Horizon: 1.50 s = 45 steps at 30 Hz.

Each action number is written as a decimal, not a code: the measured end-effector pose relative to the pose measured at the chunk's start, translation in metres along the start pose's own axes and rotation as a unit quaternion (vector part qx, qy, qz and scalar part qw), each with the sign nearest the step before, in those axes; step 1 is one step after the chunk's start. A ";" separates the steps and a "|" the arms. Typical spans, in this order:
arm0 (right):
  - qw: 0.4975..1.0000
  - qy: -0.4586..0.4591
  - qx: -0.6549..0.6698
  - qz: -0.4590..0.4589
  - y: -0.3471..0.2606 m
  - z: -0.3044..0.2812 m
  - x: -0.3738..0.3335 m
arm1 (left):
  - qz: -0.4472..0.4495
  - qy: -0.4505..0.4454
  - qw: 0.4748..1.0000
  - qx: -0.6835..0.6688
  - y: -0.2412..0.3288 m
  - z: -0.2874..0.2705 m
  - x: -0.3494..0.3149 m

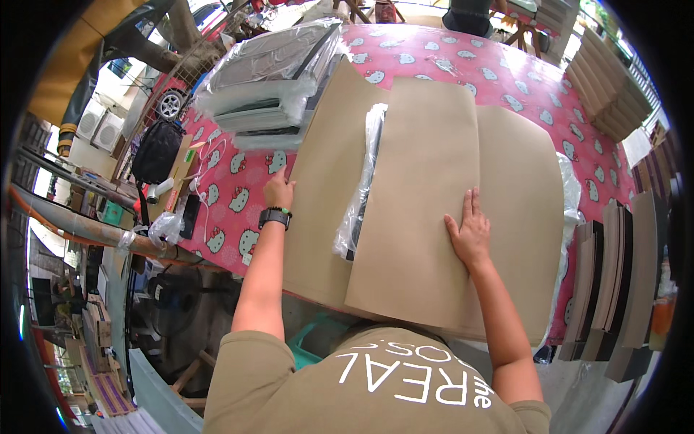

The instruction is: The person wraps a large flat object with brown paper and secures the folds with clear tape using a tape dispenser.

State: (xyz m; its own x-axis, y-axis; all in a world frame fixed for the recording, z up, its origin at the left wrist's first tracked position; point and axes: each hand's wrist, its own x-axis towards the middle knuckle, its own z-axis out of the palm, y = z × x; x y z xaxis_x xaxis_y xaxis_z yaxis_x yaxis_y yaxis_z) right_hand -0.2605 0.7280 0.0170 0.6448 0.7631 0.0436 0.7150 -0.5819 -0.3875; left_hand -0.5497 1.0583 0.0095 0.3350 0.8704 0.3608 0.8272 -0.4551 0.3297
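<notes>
A large brown cardboard sheet [318, 210] lies before me, with a folded panel [419, 181] over its middle and another brown part [520, 188] to the right. In the gap left of the panel shows a strip of clear plastic wrap [365, 173] with a dark edge; the rest of what it covers is hidden. My right hand [471, 239] rests flat on the panel near its right edge, fingers stretched out. At the sheet's left edge is my left hand [278, 194], its index finger extended and a dark band on the wrist. Its other fingers are partly hidden.
A pile of plastic-wrapped flat goods [271, 79] stands at the far left of the pink patterned table [499, 61]. A black phone [191, 215] and a black bag [157, 152] lie left. Stacks of brown boards [607, 83] and upright boards [614, 282] stand on the right.
</notes>
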 end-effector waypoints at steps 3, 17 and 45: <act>1.000 0.008 0.010 -0.007 0.000 0.001 0.001 | 0.035 0.003 0.999 0.001 0.006 -0.012 -0.002; 1.000 0.016 -0.019 0.002 -0.008 -0.010 -0.003 | 0.277 -0.153 0.948 0.024 0.149 -0.098 0.025; 0.953 -0.021 0.284 -0.099 -0.030 0.008 0.072 | -0.163 -0.361 0.664 -0.635 0.114 0.089 -0.008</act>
State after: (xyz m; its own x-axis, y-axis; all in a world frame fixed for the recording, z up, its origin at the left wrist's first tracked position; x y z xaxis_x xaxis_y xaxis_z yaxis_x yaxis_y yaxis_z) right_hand -0.2381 0.8026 0.0245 0.4922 0.8598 0.1358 0.5523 -0.1878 -0.8122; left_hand -0.4184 1.0161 -0.0332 0.7389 0.6169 -0.2711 0.0154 0.3868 0.9220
